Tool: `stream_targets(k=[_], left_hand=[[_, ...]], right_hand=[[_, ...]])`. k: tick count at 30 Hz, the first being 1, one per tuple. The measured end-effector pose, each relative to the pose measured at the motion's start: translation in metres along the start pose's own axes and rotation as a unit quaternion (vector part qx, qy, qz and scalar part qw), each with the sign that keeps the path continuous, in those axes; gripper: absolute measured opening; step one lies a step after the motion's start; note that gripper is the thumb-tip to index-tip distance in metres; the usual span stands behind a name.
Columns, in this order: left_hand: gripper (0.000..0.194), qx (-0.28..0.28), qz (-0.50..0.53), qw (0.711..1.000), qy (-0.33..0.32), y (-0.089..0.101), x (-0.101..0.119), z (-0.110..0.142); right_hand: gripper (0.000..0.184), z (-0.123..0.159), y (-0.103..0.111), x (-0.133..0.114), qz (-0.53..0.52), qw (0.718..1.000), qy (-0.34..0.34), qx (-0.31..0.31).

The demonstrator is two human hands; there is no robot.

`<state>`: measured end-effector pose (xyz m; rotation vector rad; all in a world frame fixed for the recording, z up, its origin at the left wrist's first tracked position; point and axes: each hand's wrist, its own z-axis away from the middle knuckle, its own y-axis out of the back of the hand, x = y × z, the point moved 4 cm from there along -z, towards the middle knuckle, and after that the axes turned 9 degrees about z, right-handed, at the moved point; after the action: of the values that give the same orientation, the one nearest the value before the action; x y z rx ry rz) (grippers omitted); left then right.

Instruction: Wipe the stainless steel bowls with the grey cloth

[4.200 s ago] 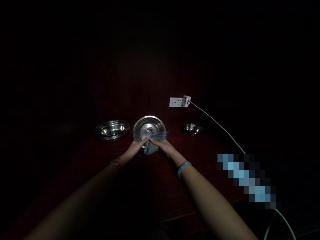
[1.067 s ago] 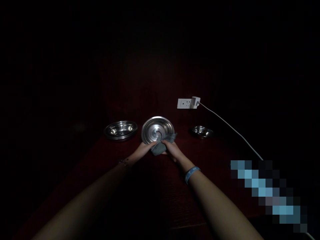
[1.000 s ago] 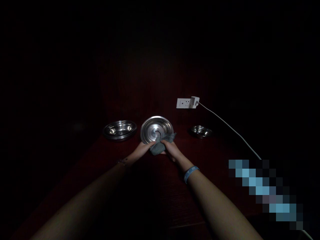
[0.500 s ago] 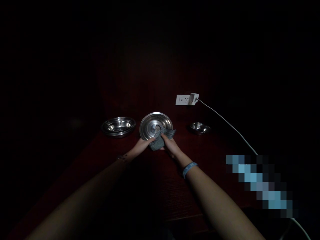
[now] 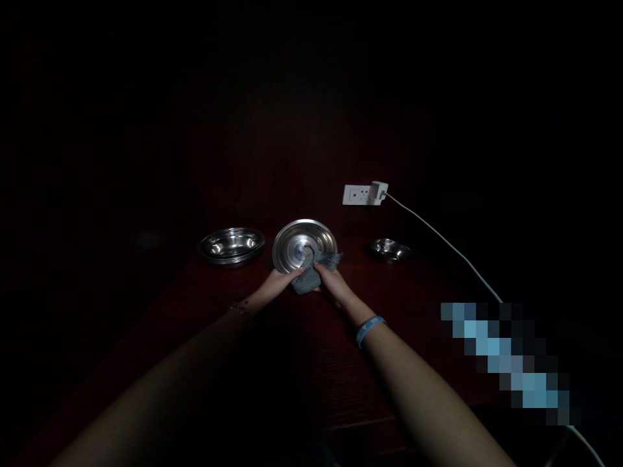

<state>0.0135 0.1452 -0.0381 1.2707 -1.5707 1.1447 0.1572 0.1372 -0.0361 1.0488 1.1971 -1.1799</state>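
A steel bowl (image 5: 296, 241) stands tilted on its near rim, its inside facing me, on a dark red table (image 5: 204, 305). My left hand (image 5: 275, 286) grips the bowl's lower left rim. My right hand (image 5: 331, 287) is closed on a grey cloth (image 5: 309, 275) and presses it against the bowl's lower right inside. A blue band (image 5: 368, 328) sits on my right wrist, a thin bracelet on the left.
Stacked steel bowls (image 5: 231, 245) lie left of the held one, a small steel bowl (image 5: 388, 249) to the right. A white wall socket (image 5: 358, 194) with a plug feeds a white cable (image 5: 438, 235) running down right. The room is very dark.
The cloth has shifted a little inside the bowl under my right hand. The view has drifted slightly; the bowl stays tilted in my left hand.
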Motion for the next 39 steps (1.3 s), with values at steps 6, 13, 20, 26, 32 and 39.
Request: stream_targets(k=[6, 13, 20, 26, 32, 39], left_hand=[[0.059, -0.005, -0.001, 1.0, -0.007, -0.002, 0.005, 0.002], [0.058, 0.002, -0.002, 1.0, 0.005, -0.004, 0.01, 0.004], [0.056, -0.004, -0.004, 1.0, 0.003, -0.004, 0.01, 0.004], [0.054, 0.0, -0.005, 1.0, 0.003, -0.005, 0.01, 0.005], [0.051, 0.001, 0.0, 1.0, 0.014, -0.007, 0.014, 0.006], [0.048, -0.001, -0.01, 1.0, 0.01, -0.006, 0.012, 0.006]], right_hand=[[0.025, 0.004, 0.0, 0.0, -0.001, 1.0, -0.017, 0.015], [0.024, 0.004, 0.001, 0.0, 0.0, 1.0, -0.022, 0.019], [0.024, 0.004, 0.0, 0.0, -0.006, 1.0, -0.018, 0.012], [0.022, 0.005, 0.0, -0.002, -0.005, 1.0, -0.021, 0.013], [0.02, 0.006, -0.001, -0.002, -0.005, 1.0, -0.02, 0.008], [0.021, 0.004, 0.0, 0.0, -0.005, 1.0, -0.012, 0.005]])
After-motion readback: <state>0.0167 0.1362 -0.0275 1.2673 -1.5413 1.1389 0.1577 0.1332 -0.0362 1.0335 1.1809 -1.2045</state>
